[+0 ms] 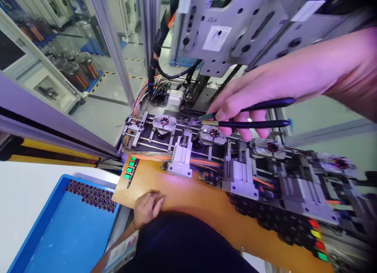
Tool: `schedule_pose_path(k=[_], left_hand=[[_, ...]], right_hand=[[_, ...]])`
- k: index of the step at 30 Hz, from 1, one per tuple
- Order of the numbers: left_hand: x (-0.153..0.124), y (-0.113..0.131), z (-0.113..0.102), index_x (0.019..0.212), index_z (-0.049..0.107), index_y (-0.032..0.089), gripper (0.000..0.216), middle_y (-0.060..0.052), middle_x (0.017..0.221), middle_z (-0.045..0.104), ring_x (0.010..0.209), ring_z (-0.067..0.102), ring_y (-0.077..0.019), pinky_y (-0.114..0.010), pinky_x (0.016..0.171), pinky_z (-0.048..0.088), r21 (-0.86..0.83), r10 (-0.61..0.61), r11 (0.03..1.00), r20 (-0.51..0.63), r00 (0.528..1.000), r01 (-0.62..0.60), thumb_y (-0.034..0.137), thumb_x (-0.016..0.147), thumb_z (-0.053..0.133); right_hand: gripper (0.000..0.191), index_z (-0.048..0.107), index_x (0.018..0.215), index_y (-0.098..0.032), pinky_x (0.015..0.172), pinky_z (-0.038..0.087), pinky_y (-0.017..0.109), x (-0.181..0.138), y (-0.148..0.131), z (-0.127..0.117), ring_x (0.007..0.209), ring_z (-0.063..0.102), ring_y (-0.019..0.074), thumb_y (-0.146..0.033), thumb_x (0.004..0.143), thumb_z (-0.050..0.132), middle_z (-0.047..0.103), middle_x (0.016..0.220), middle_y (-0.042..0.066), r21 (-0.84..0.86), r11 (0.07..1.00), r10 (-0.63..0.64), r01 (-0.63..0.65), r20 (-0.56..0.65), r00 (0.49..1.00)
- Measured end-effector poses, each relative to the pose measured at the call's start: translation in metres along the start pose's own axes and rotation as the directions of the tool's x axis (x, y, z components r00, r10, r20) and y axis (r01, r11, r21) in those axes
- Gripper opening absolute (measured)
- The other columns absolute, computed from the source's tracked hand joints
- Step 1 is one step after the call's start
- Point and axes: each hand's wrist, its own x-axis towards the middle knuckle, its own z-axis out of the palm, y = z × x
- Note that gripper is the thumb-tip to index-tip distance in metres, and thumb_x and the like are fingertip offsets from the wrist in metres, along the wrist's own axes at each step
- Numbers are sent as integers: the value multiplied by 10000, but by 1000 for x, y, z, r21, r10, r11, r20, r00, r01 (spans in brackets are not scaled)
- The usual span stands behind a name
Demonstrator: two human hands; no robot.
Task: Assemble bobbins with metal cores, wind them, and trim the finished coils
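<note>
The right hand point(265, 88) gripped the pliers point(265, 124) by the handles, so the tips reached in beside a round holder point(212, 134), while the left hand point(147, 208), curled and holding nothing, rested on the orange board point(206, 202), probably for support.

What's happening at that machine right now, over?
Right hand grips pliers, tips between round fixtures. Left hand fisted on orange board. Nothing across the tips.

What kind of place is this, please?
Most likely a factory line. The right hand holds pliers over a machine with round fixtures, a blue tray of small parts lies beside it, and yellow floor lines show beyond the glass.
</note>
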Motion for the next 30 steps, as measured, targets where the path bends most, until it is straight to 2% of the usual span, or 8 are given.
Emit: schedule_pose_path(k=[4,7,11,16,19,26,30], left_hand=[[4,2,-4,1112,611,135,219,-97,916,752,736,721,-159,-246,700,580,4,5,1000,12,1000,-5,159,895,617],[8,1,-5,1090,614,144,178,-97,937,750,809,732,-171,-253,739,583,1,28,1000,37,999,-28,149,917,573],[12,1,-5,1073,613,136,162,-99,921,746,802,733,-173,-251,723,581,18,36,999,58,998,-37,157,916,576],[14,4,-5,1055,619,140,148,-89,903,741,781,727,-161,-244,713,580,42,17,999,71,997,-20,159,911,592],[16,6,-6,1044,621,142,137,-84,894,739,782,726,-157,-240,712,581,47,11,999,70,998,-15,161,911,595],[17,4,-5,1036,619,144,132,-82,881,742,760,727,-154,-233,690,580,52,30,998,64,997,-34,167,907,600],[15,2,-4,1041,619,146,145,-80,883,742,762,727,-154,-232,697,579,47,35,998,65,997,-38,154,896,613]], right_hand=[[378,673,796,-42,564,465,50,1,35,-7,601,698,89,-220,980,395,636,549,-39,-36,997,64,-63,36,997],[361,638,796,-34,528,498,104,6,56,-5,504,668,103,-231,978,396,592,507,-35,-34,999,42,-39,81,996],[309,615,872,-34,468,534,190,12,71,-2,445,640,136,-235,964,399,567,517,-34,-49,999,9,-5,77,997],[298,608,966,-33,463,543,211,16,78,-4,474,652,148,-262,951,417,571,562,-29,-52,998,-26,32,100,995],[304,613,965,-32,487,536,195,16,78,-5,521,672,148,-250,951,402,578,581,-20,-56,998,5,-1,77,997],[340,625,978,-22,458,514,206,20,78,-6,409,601,122,-284,957,409,519,504,-52,-41,999,17,-15,48,999],[343,627,985,-26,458,513,217,22,78,-8,377,577,115,-276,963,392,479,476,-73,-28,1000,5,-3,75,997]])
